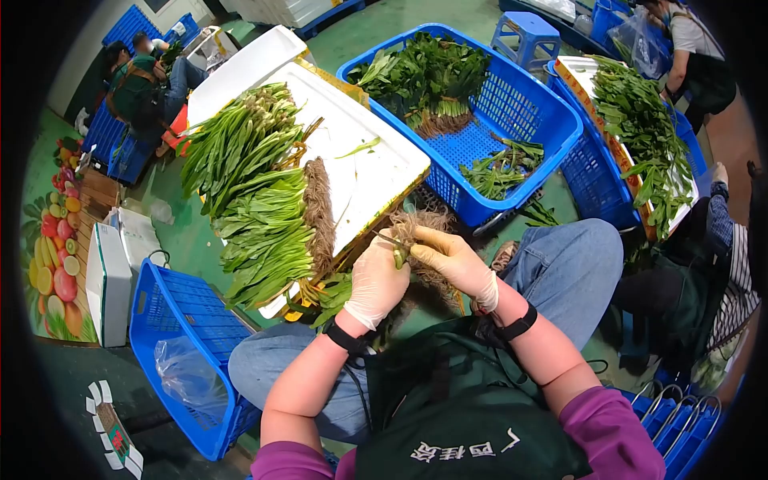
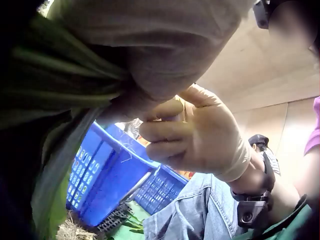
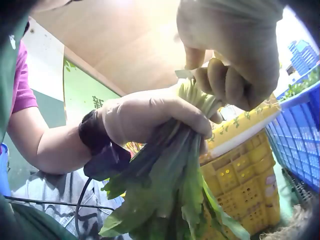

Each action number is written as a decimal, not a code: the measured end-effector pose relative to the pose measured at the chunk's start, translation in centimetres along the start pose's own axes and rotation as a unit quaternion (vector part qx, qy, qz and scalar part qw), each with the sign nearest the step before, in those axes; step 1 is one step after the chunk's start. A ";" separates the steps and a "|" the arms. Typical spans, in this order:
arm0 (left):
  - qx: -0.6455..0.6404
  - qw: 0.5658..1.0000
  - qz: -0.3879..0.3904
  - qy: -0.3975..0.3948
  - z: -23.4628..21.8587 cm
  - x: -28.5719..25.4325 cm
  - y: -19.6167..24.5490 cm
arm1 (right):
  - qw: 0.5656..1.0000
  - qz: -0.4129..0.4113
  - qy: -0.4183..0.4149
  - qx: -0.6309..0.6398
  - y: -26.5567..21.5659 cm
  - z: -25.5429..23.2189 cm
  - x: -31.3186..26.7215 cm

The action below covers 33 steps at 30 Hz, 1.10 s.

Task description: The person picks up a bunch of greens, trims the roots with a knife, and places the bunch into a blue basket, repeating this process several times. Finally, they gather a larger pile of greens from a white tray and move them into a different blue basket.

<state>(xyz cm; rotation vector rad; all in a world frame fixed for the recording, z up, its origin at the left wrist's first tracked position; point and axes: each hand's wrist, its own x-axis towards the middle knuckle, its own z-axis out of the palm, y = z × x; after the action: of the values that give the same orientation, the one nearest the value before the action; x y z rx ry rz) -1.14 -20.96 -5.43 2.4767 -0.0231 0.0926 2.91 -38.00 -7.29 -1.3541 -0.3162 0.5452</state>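
Bunch of leafy greens (image 3: 167,175) right at centre now, between the denim-covered knees (image 1: 564,264), leaves hanging down, pale stems up! Left hand (image 1: 382,280), gloved, has its fingers clamped round the stems. And here's the right hand (image 1: 458,264), gloved too, fingers curled in close, pinching at the stem ends; a small flat piece (image 3: 184,74) pokes out there, too small to name. Stringy roots (image 1: 424,220) show just beyond both hands.

Over to the left, the white foam tray (image 1: 360,188) carries rows of greens (image 1: 268,232), leaves facing left, brown roots facing right, with a yellow crate (image 3: 245,175) beneath the tray's level. Straight ahead, big blue basket (image 1: 560,120): rooted bundles (image 1: 440,80) at its far side, a smaller leafy pile (image 1: 504,168) nearer! Blue stool (image 1: 528,36) stands behind it. Out right, another foam tray (image 1: 588,76) is loaded with greens, and down on the left a clear plastic bag (image 1: 188,372) lies in a tilted blue crate (image 1: 204,304).
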 end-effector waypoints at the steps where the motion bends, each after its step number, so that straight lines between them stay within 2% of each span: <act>1: -0.008 1.000 0.013 0.013 0.1 0.0 -0.1 | 1.000 0.007 -0.020 -0.006 -0.2 -0.1 0.1; 5: -0.009 1.000 0.004 0.004 0.2 0.1 -0.5 | 0.997 0.069 -0.022 -0.008 -1.2 0.0 -0.2; 8: 0.014 0.999 0.036 0.030 0.3 0.0 -0.6 | 0.997 0.057 -0.038 0.037 -0.7 -0.2 0.1; 10: 0.017 0.999 0.019 0.028 0.2 0.2 -0.5 | 0.999 -0.029 -0.016 -0.019 0.4 -0.3 0.5; 11: 0.018 0.999 0.021 0.028 0.2 0.2 -0.4 | 0.999 -0.030 -0.014 -0.018 0.7 -0.4 0.3; 12: 0.014 1.000 0.016 0.021 0.1 0.2 -0.3 | 0.981 -0.095 0.031 -0.167 0.1 -0.2 -0.1; 13: 0.010 1.000 0.009 0.015 0.1 0.1 -0.3 | 0.935 -0.157 0.075 -0.310 -0.6 0.0 -0.4; 15: -0.014 1.000 -0.002 0.025 0.1 0.0 -0.5 | 0.869 -0.166 0.159 -0.438 -1.1 -0.9 -0.3; 17: -0.038 0.999 -0.011 0.035 -0.2 -0.1 -0.8 | 0.922 -0.122 0.234 -0.283 -0.8 -2.7 0.5; 19: -0.166 0.983 -0.077 -0.007 -0.5 0.1 -1.3 | 0.941 -0.191 0.221 -0.169 0.1 -3.2 1.3; 20: -0.229 0.971 -0.073 -0.002 0.1 0.1 -2.2 | 0.978 -0.095 0.173 -0.069 0.6 -3.1 0.8; 21: -0.230 0.971 -0.072 -0.001 0.5 0.3 -2.5 | 0.992 0.004 0.122 0.034 0.1 -2.7 0.3; 22: -0.281 0.956 -0.089 -0.011 0.8 0.4 -2.7 | 0.992 0.094 0.032 0.079 -2.1 -2.2 -0.3; 23: -0.331 0.937 -0.107 -0.022 1.2 0.3 -3.0 | 0.986 0.102 0.008 0.134 0.0 -1.7 -0.1; 25: -0.328 0.941 -0.084 -0.016 1.4 -0.1 -2.1 | 0.992 0.039 0.011 0.120 -0.8 0.2 -0.2; 27: -0.325 0.944 -0.058 -0.007 1.1 -0.2 -1.2 | 0.996 0.050 0.009 0.079 -1.2 0.5 -0.2; 29: -0.184 0.982 0.004 0.037 0.6 -0.2 -0.6 | 0.996 0.011 0.010 0.089 -0.7 0.6 -0.1; 30: -0.146 0.989 0.007 0.038 0.3 -0.2 -0.5 | 0.996 0.022 0.001 0.088 -0.6 0.4 0.2; 33: -0.143 0.988 0.025 0.059 -0.1 -0.3 0.1 | 0.995 0.019 -0.018 0.092 -1.0 0.4 -0.1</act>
<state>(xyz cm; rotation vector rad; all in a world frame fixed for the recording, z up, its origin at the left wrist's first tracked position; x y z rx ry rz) -1.49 -21.00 -5.27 2.1794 -0.0457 0.2413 2.80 -37.86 -6.26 -1.1758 -0.2645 0.6158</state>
